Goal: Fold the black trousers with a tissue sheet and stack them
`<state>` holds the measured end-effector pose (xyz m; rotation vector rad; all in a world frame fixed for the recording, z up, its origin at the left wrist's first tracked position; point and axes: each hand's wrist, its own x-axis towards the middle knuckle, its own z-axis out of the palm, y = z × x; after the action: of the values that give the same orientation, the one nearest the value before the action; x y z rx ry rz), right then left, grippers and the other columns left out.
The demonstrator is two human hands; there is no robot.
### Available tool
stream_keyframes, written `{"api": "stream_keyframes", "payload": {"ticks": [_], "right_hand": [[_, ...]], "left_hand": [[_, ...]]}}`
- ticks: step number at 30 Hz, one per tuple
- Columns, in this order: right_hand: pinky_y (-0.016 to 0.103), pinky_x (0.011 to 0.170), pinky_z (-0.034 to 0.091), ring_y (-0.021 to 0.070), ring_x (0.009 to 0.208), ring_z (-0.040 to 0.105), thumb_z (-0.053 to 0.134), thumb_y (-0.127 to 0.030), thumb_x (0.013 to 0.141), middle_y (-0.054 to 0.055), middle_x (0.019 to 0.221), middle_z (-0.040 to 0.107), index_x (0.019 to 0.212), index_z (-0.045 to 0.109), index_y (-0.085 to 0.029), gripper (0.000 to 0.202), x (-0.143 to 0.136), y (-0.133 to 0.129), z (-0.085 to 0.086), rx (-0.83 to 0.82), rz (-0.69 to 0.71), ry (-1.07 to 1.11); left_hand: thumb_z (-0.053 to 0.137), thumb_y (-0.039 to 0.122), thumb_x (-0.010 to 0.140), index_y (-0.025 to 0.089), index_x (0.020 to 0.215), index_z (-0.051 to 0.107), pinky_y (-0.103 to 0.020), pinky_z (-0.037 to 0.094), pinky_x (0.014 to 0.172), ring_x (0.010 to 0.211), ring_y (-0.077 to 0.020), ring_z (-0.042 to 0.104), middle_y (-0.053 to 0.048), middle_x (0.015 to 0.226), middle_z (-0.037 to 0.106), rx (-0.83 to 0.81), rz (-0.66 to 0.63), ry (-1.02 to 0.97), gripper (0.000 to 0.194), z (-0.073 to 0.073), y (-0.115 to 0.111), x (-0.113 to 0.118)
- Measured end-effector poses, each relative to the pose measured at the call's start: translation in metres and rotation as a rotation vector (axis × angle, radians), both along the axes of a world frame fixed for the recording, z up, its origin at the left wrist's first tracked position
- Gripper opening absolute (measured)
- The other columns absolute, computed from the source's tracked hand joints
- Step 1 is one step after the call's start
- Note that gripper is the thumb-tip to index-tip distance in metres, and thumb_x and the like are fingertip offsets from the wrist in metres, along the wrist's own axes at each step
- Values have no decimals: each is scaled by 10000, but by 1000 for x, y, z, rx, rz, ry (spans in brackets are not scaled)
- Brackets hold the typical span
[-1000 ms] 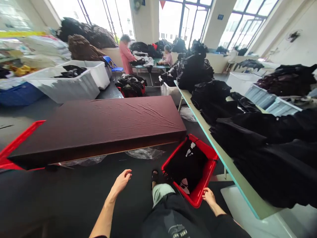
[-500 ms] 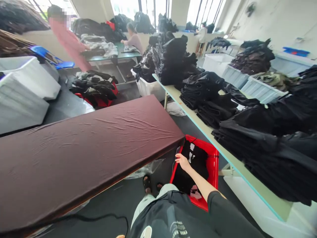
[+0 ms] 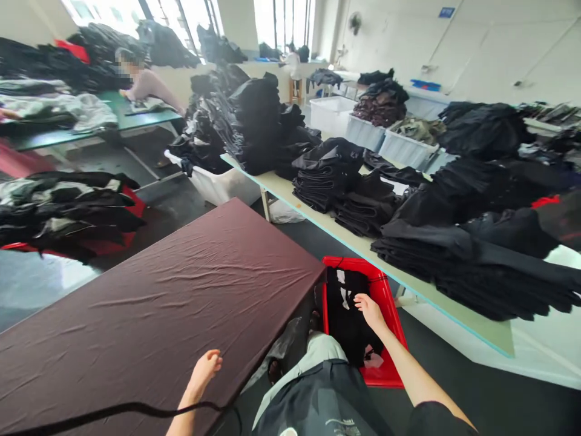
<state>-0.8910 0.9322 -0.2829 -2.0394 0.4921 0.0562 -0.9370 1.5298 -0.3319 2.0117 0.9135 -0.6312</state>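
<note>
My left hand [image 3: 207, 368] is over the near edge of a brown cloth-covered table [image 3: 190, 284], its fingers curled in with nothing visible in them. Above a red plastic crate [image 3: 398, 330] hangs my right hand [image 3: 370, 312], fingers loosely apart and empty. Folded black garments [image 3: 347, 327] with small white patches lie in the crate, below my right hand; I cannot tell whether the fingertips touch them. A black cord [image 3: 122, 409] crosses in front of my left forearm.
To the right, a long pale table [image 3: 476, 324] carries stacks of black garments [image 3: 327, 172]. White bins [image 3: 227, 184] and heaped clothes [image 3: 59, 206] stand beyond. A person [image 3: 149, 85] works at a green table [image 3: 136, 120] at the back left. The crate sits between the two tables.
My view has swung to the right. My left hand has come up into view over the brown table. My right hand has shifted from the crate's left side toward its middle.
</note>
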Motion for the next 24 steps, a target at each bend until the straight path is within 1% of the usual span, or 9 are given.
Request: {"api": "stream_keyframes", "payload": {"ticks": [3, 6, 10, 13, 15, 17, 19, 22, 24], "right_hand": [[334, 795, 608, 190, 825, 753, 404, -317, 831, 100, 940, 787, 958, 698, -191, 344, 40, -38, 4, -20, -27, -4], [312, 803, 597, 185, 839, 751, 430, -316, 793, 105, 945, 794, 926, 706, -199, 328, 100, -75, 4, -3, -40, -28], [351, 817, 596, 220, 826, 758, 450, -339, 744, 118, 888, 798, 869, 713, -208, 319, 194, -112, 9, 5, -8, -6], [400, 883, 587, 262, 881, 770, 470, -370, 710, 135, 894, 799, 851, 726, -209, 334, 256, -127, 15, -12, 74, 15], [429, 912, 580, 288, 906, 772, 474, -408, 689, 141, 903, 799, 854, 733, -217, 361, 287, -133, 16, -31, 126, 36], [459, 942, 569, 316, 930, 769, 481, -453, 657, 145, 904, 799, 842, 733, -235, 382, 308, -136, 14, -67, 176, 75], [492, 978, 556, 348, 954, 764, 485, -495, 615, 148, 901, 799, 806, 725, -263, 385, 319, -138, 8, -112, 218, 113], [527, 992, 548, 396, 976, 753, 504, -545, 546, 150, 891, 796, 707, 700, -333, 331, 312, -138, -1, -186, 278, 143], [523, 921, 566, 404, 941, 748, 539, -568, 507, 154, 859, 784, 619, 667, -408, 234, 294, -139, -2, -244, 322, 128]], "left_hand": [[430, 249, 868, 164, 1061, 612, -232, 517, 620, 774, -173, 733, -94, 947, 759, -104, 39, -48, 278, 9, -20, 69], [432, 256, 869, 136, 1135, 606, -234, 515, 655, 776, -162, 717, -105, 995, 752, -172, -16, -78, 340, 19, -64, 100], [464, 247, 820, 154, 1126, 622, -236, 502, 607, 768, -173, 720, -81, 977, 743, -168, -54, 12, 356, 19, -115, 106], [479, 235, 811, 178, 1067, 628, -229, 469, 551, 728, -171, 711, -56, 915, 725, -127, 9, 85, 302, 6, -132, 98], [471, 208, 824, 186, 1040, 611, -220, 437, 530, 691, -157, 690, -45, 876, 704, -129, 56, 107, 258, -6, -137, 91], [453, 179, 840, 193, 1019, 589, -216, 417, 526, 675, -149, 673, -41, 854, 684, -147, 71, 117, 226, -18, -141, 85], [450, 165, 843, 197, 986, 574, -220, 406, 526, 669, -151, 664, -45, 835, 668, -162, 70, 118, 192, -28, -146, 81], [511, 177, 806, 202, 902, 574, -239, 398, 522, 640, -167, 647, -50, 781, 650, -178, 67, 130, 117, -38, -156, 83], [546, 186, 771, 203, 856, 583, -259, 409, 530, 625, -182, 639, -52, 741, 640, -191, 50, 123, 93, -40, -161, 88]]}}
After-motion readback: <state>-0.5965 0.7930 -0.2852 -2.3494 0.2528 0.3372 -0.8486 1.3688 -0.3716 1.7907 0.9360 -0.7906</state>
